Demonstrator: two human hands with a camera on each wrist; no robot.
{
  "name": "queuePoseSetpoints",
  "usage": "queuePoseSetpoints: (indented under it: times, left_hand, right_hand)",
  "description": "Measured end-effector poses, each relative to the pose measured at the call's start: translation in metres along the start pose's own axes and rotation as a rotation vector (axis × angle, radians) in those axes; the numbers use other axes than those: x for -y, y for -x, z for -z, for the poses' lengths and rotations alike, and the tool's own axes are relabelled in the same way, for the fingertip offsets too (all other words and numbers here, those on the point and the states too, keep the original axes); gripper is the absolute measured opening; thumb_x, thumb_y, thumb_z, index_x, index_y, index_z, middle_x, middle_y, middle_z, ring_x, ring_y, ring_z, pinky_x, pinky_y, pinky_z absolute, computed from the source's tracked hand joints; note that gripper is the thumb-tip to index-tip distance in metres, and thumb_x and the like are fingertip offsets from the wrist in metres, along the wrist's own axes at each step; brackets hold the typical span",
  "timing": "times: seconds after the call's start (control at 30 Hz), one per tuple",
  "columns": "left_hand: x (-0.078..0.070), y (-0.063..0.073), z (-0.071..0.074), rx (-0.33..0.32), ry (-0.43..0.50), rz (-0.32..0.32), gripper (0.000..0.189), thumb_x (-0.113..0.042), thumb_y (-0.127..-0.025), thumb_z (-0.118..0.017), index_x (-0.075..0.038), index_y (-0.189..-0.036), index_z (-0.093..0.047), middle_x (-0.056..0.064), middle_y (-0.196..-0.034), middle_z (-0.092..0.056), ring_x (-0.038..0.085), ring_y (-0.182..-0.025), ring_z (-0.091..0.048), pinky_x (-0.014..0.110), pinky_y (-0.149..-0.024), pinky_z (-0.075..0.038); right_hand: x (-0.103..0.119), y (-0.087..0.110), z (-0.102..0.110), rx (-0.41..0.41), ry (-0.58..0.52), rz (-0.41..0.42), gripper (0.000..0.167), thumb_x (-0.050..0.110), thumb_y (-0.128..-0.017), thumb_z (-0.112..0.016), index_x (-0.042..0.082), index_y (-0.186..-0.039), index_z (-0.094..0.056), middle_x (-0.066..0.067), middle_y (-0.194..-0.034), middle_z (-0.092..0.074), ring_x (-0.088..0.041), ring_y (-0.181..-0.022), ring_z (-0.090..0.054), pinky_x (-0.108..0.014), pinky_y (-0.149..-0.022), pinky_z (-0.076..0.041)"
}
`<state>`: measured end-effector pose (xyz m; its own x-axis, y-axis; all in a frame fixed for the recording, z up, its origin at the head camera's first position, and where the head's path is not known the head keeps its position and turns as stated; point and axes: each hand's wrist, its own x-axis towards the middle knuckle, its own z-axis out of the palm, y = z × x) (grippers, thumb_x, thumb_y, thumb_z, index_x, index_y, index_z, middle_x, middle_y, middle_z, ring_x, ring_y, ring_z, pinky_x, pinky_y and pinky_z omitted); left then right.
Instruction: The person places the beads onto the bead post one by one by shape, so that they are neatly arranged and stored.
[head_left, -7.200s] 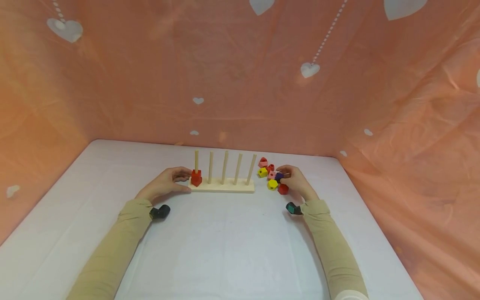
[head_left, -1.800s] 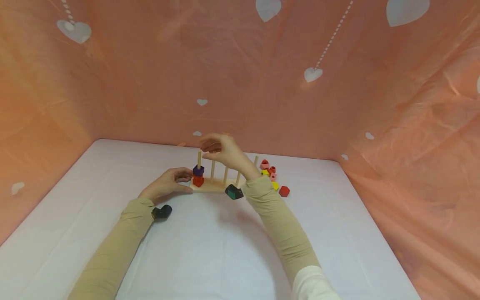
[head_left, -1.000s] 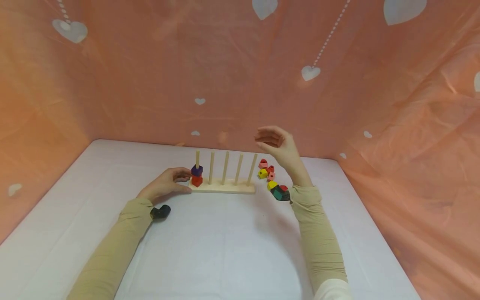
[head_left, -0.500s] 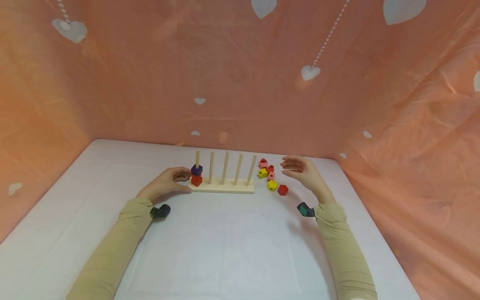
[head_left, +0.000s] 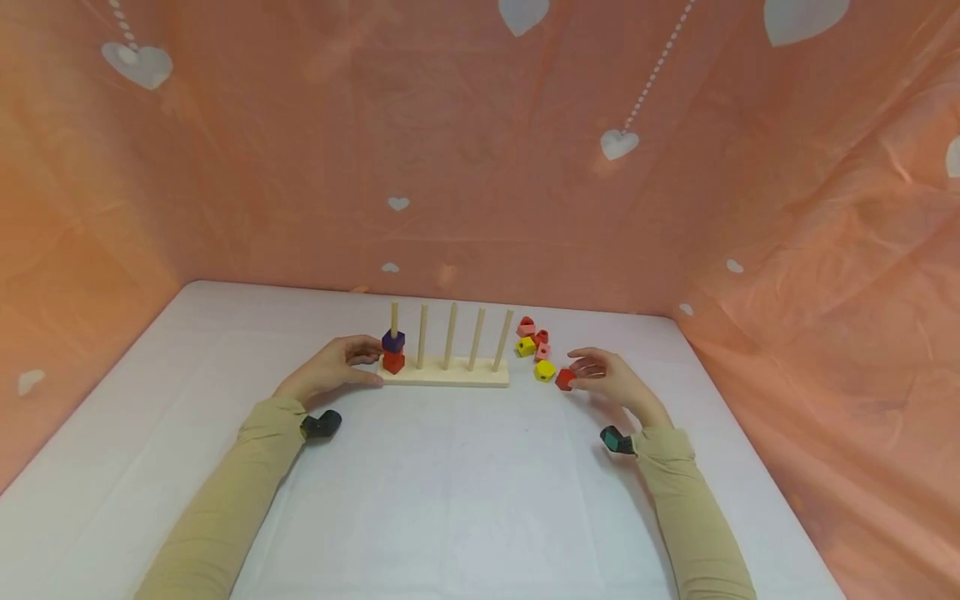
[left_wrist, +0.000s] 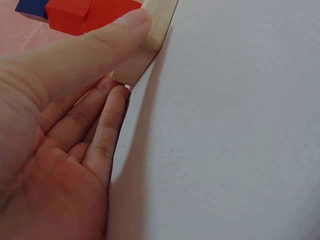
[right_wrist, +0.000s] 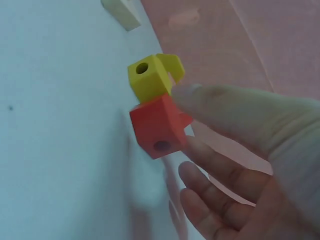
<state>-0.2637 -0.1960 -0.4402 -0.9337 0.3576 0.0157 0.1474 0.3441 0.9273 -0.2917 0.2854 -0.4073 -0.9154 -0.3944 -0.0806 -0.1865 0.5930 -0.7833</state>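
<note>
A wooden peg stand [head_left: 450, 377] with several upright pegs stands on the table. Its leftmost peg carries red beads [head_left: 393, 362] with a dark purple bead [head_left: 393, 341] on top. My left hand [head_left: 337, 364] grips the stand's left end; in the left wrist view the thumb lies along the stand [left_wrist: 157, 25] and the fingers reach behind its end. My right hand [head_left: 611, 379] is at a loose red bead [right_wrist: 156, 127], thumb and index fingertips spread right at its near side. A yellow bead [right_wrist: 147, 77] with a hole sits just beyond the red one.
Beyond my right hand lie more loose beads: a yellow bead [head_left: 526, 346], a pink bead [head_left: 542, 352] and a few red and pink ones. A patterned orange cloth [head_left: 450, 167] rises behind the white table [head_left: 450, 500].
The purple bead went from the loose group onto the leftmost peg. My right hand came back right from the peg and lowered to the red bead. The left hand stayed put.
</note>
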Motion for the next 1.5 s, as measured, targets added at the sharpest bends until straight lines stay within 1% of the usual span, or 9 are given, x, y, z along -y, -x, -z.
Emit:
queuePoseSetpoints:
  times: [0.07, 0.27, 0.53, 0.73, 0.97, 1.1, 1.23, 1.33, 1.5]
  left_hand:
    - [0.001, 0.0, 0.0, -0.001, 0.003, 0.005, 0.063, -0.008, -0.076, -0.081, 0.006, -0.128, -0.05, 0.022, -0.129, -0.053, 0.035, -0.121, -0.05, 0.042, -0.103, -0.039]
    - [-0.001, 0.001, 0.0, 0.008, 0.016, 0.007, 0.063, -0.008, -0.076, -0.081, 0.007, -0.128, -0.05, 0.022, -0.129, -0.053, 0.036, -0.121, -0.049, 0.044, -0.104, -0.038]
    - [-0.003, 0.001, -0.001, 0.004, -0.003, 0.04, 0.065, -0.012, -0.076, -0.082, 0.004, -0.13, -0.049, 0.021, -0.13, -0.052, 0.035, -0.122, -0.049, 0.045, -0.105, -0.037]
    - [-0.003, 0.001, -0.001, 0.004, -0.007, 0.038, 0.066, -0.013, -0.076, -0.082, 0.005, -0.13, -0.049, 0.022, -0.131, -0.052, 0.035, -0.122, -0.049, 0.046, -0.105, -0.037]
    - [-0.006, 0.004, -0.001, 0.007, 0.001, 0.016, 0.063, -0.009, -0.077, -0.081, 0.006, -0.129, -0.049, 0.022, -0.129, -0.053, 0.037, -0.122, -0.049, 0.046, -0.105, -0.036]
    - [-0.005, 0.004, -0.001, 0.009, 0.007, 0.011, 0.062, -0.008, -0.077, -0.08, 0.007, -0.129, -0.049, 0.023, -0.129, -0.053, 0.037, -0.122, -0.049, 0.046, -0.105, -0.036]
    - [-0.004, 0.003, 0.0, 0.009, 0.004, 0.017, 0.063, -0.009, -0.077, -0.081, 0.006, -0.129, -0.049, 0.022, -0.129, -0.053, 0.036, -0.122, -0.049, 0.045, -0.106, -0.036]
    - [-0.003, 0.002, 0.001, 0.008, -0.004, 0.015, 0.063, -0.01, -0.076, -0.081, 0.006, -0.129, -0.05, 0.022, -0.129, -0.053, 0.036, -0.121, -0.049, 0.045, -0.106, -0.036]
    - [-0.002, 0.002, 0.0, 0.011, -0.014, 0.014, 0.061, -0.011, -0.076, -0.081, 0.004, -0.128, -0.051, 0.02, -0.129, -0.054, 0.035, -0.121, -0.05, 0.045, -0.105, -0.037]
  right_hand:
    - [0.001, 0.0, -0.001, 0.008, 0.029, 0.004, 0.053, 0.02, -0.084, -0.075, 0.007, -0.131, -0.054, -0.012, -0.116, -0.062, -0.031, -0.106, -0.056, -0.045, -0.094, -0.048]
    - [0.006, 0.001, -0.007, 0.007, 0.106, -0.055, 0.049, 0.019, -0.085, -0.074, 0.009, -0.13, -0.057, -0.01, -0.113, -0.06, -0.028, -0.102, -0.054, -0.041, -0.091, -0.049]
    - [0.008, 0.0, -0.01, 0.005, 0.088, -0.113, 0.034, 0.018, -0.086, -0.073, 0.007, -0.117, -0.065, -0.007, -0.11, -0.062, -0.027, -0.101, -0.053, -0.04, -0.09, -0.048]
    - [0.007, 0.0, -0.01, 0.007, 0.107, -0.075, 0.032, 0.014, -0.082, -0.077, 0.007, -0.109, -0.061, -0.009, -0.107, -0.061, -0.028, -0.098, -0.056, -0.04, -0.089, -0.05]
    - [0.007, 0.001, -0.011, 0.021, 0.132, -0.032, 0.037, 0.008, -0.082, -0.076, 0.008, -0.115, -0.061, -0.011, -0.112, -0.06, -0.029, -0.1, -0.054, -0.041, -0.09, -0.05]
    - [0.009, 0.001, -0.009, -0.001, 0.136, -0.02, 0.034, 0.006, -0.083, -0.074, 0.01, -0.114, -0.061, -0.01, -0.111, -0.06, -0.029, -0.101, -0.056, -0.041, -0.089, -0.051]
    - [0.015, 0.0, -0.005, -0.047, 0.073, 0.016, 0.033, 0.003, -0.083, -0.073, 0.008, -0.112, -0.058, -0.01, -0.108, -0.061, -0.03, -0.1, -0.058, -0.04, -0.087, -0.053]
    - [0.022, -0.003, -0.003, -0.08, 0.015, 0.081, 0.033, -0.001, -0.084, -0.071, 0.004, -0.112, -0.055, -0.014, -0.109, -0.059, -0.032, -0.101, -0.059, -0.04, -0.088, -0.053]
    - [0.041, -0.008, -0.002, -0.142, -0.054, 0.165, 0.034, -0.003, -0.084, -0.07, 0.003, -0.112, -0.05, -0.016, -0.112, -0.054, -0.033, -0.101, -0.059, -0.035, -0.087, -0.053]
